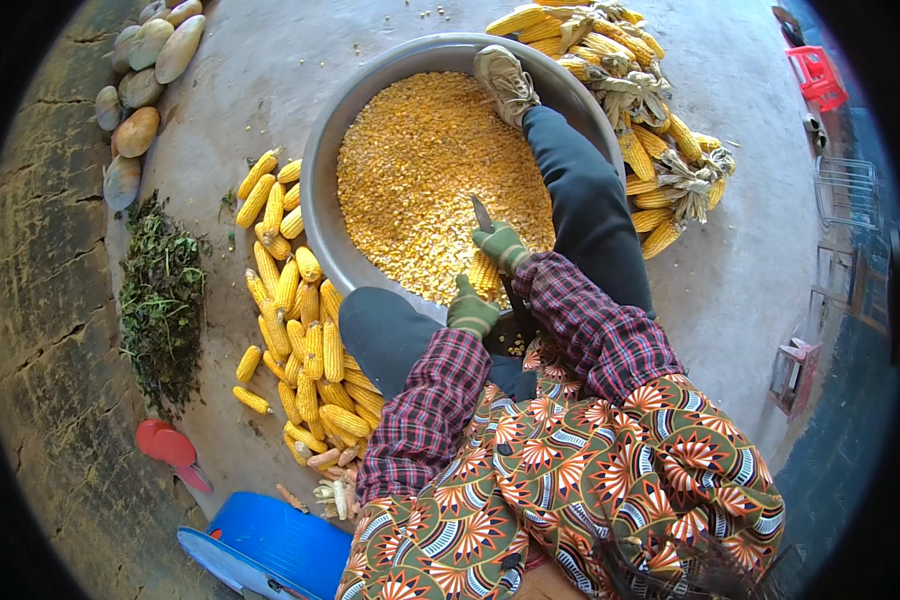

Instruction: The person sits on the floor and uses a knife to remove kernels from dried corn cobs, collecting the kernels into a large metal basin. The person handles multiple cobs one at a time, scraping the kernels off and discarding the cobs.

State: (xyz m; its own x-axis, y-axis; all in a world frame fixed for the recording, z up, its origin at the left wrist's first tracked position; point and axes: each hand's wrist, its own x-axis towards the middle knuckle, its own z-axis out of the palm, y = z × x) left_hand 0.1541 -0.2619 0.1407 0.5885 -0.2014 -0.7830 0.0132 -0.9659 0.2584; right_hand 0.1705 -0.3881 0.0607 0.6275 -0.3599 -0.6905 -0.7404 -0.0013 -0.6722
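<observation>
My left hand [472, 309], in a green striped knit glove, grips the lower end of a yellow corn cob [484, 276] over the near rim of a large metal basin [322, 217]. My right hand [502, 246], gloved alike, is closed around a dark, pointed metal tool [482, 214] whose tip sticks out beyond the fingers. The cob lies just below this hand; whether the two touch is unclear. Loose corn kernels [420, 165] fill much of the basin. The tool's lower part is partly hidden by my right hand and sleeve.
Corn cobs [311, 349] are heaped left of the basin, and husk-tied cobs [645, 127] lie at its right. My shoe [506, 86] rests over the basin's far side. Wilted greens [161, 300], gourds [139, 90] and a blue container [277, 540] are at the left.
</observation>
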